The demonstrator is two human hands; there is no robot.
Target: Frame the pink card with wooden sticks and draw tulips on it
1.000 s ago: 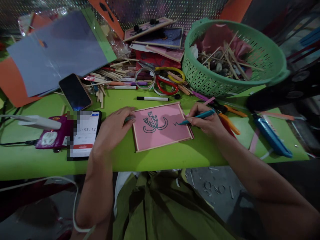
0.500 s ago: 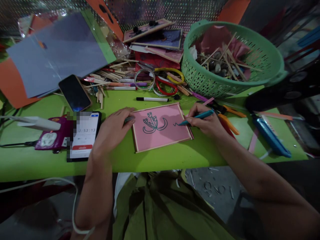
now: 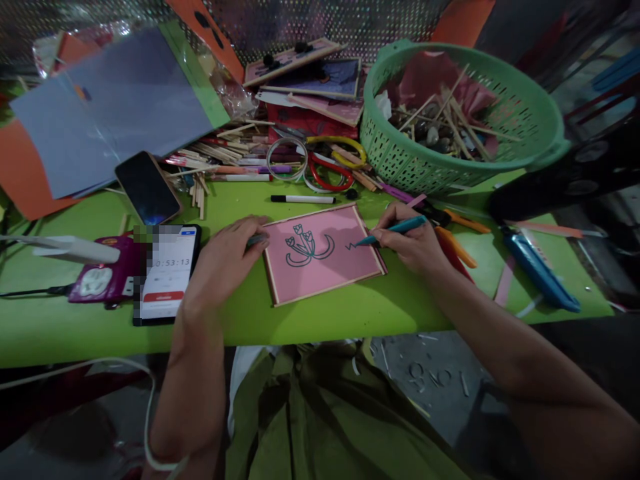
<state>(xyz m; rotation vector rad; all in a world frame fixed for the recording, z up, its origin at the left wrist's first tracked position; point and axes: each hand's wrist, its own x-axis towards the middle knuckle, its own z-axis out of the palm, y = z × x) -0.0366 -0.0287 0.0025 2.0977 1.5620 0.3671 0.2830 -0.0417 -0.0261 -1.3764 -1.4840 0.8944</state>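
Note:
A pink card [image 3: 320,283] edged with thin wooden sticks lies on the green table, slightly tilted. Dark outlines of tulip-like flowers with curled leaves fill its middle, and a short zigzag line stands to their right. My right hand [image 3: 407,240] grips a teal marker [image 3: 400,229], its tip on the card at the zigzag's end. At the card's left edge rests my left hand [image 3: 230,250], fingers closed around a small dark teal piece [image 3: 257,239] that looks like the marker's cap; most of it is hidden.
Behind the card lie a white marker [image 3: 303,199], tape rolls [image 3: 287,160] and many sticks. A green basket [image 3: 465,170] stands at the back right. Orange-handled pliers [image 3: 457,247] lie beside my right hand. Two phones [image 3: 147,187] and a purple power socket [image 3: 100,280] are at left.
The marker tip has moved slightly up, and the zigzag line has grown a little to the right. My left hand stays at the card's edge.

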